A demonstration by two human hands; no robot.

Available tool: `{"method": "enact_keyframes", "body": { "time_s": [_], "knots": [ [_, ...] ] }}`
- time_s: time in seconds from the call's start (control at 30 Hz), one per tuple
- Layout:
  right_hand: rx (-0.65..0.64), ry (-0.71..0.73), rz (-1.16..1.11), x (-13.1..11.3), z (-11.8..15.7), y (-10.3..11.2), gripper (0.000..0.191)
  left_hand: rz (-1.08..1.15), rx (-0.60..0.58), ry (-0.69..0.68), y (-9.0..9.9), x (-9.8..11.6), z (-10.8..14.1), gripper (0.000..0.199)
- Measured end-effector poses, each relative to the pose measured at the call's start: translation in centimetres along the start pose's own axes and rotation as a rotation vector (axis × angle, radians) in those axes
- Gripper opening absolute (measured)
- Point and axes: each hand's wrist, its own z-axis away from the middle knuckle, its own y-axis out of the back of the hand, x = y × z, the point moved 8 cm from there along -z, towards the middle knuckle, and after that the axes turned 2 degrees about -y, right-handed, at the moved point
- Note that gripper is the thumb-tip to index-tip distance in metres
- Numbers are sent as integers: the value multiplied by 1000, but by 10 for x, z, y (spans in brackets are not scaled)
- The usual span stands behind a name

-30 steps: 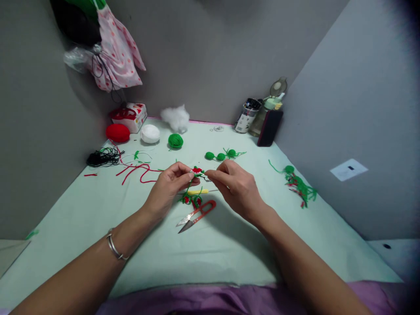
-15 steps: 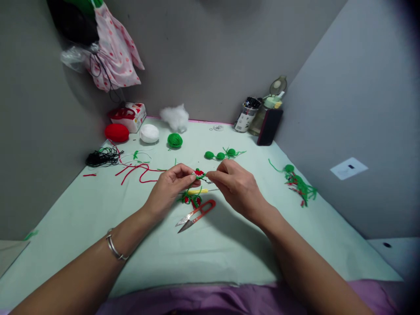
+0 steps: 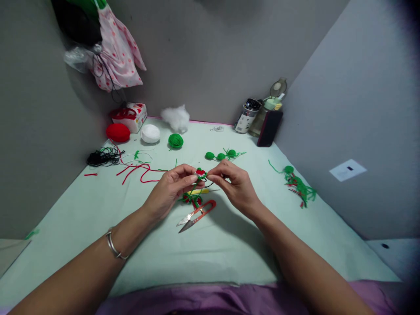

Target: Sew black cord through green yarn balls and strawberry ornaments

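My left hand [image 3: 173, 186] pinches a small crocheted piece [image 3: 201, 173] in red, white and green, held above the table. Close to its right edge, the thumb and forefinger of my right hand [image 3: 234, 183] are pressed together; what lies between them is too small to make out. A short dark strand of yarn [image 3: 209, 185] curves between the piece and my right fingers. Below the hands lie more red and green crocheted pieces [image 3: 197, 201] and a yellow-handled tool [image 3: 199, 191], partly hidden. Orange-handled thread snips [image 3: 206, 209] lie just in front, blades pointing left.
Red [image 3: 118, 132], white [image 3: 150, 134] and green yarn balls [image 3: 176, 141] sit back left, near black yarn [image 3: 103, 157] and white stuffing [image 3: 176, 118]. Green crocheted balls [image 3: 221, 156] lie behind my hands. Green scraps [image 3: 302, 188] and a phone [image 3: 270, 128] are on the right.
My right hand has turned slightly, its fingers staying by the piece's right edge. The crocheted piece has tilted a little in my left fingers, and the dark strand now bows more.
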Motion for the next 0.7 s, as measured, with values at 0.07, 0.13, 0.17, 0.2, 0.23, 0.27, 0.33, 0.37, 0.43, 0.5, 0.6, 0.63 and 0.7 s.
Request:
{"method": "enact_keyframes", "body": {
  "time_s": [0.07,0.13,0.17,0.2,0.23,0.27,0.33,0.37,0.43,0.5,0.6,0.63,0.7],
  "knots": [
    [28,-21,-4,0,0,0,12,-26,4,-12,0,0,0,17],
    [52,-51,-10,1,1,0,13,-57,1,-20,0,-2,0,17],
    [57,-69,-12,2,1,0,13,-71,-1,-25,1,-3,0,17],
    [57,-90,-11,3,1,-1,13,-83,-1,-30,1,-4,0,17],
    [53,-113,-10,4,2,-1,12,-96,3,-40,2,-5,-1,17],
    [48,-134,-11,6,2,-2,10,-113,10,-52,4,-5,-1,18],
    [39,-167,-34,8,3,-5,5,-160,36,-83,6,-4,-1,18],
    [34,-175,-56,8,4,-7,4,-188,47,-97,7,-3,-1,17],
    [26,-167,-91,6,5,-10,3,-235,54,-110,7,-3,-1,17],
    [29,-128,-81,2,7,-12,4,-268,47,-116,6,-3,-2,16],
    [5,-12,49,-9,9,-15,9,-359,63,-160,5,1,-1,14],
    [-21,30,111,-12,10,-18,12,-398,73,-174,5,2,-1,13],
    [-80,73,212,-13,11,-22,14,-459,82,-184,3,3,0,11]
  ]
}}
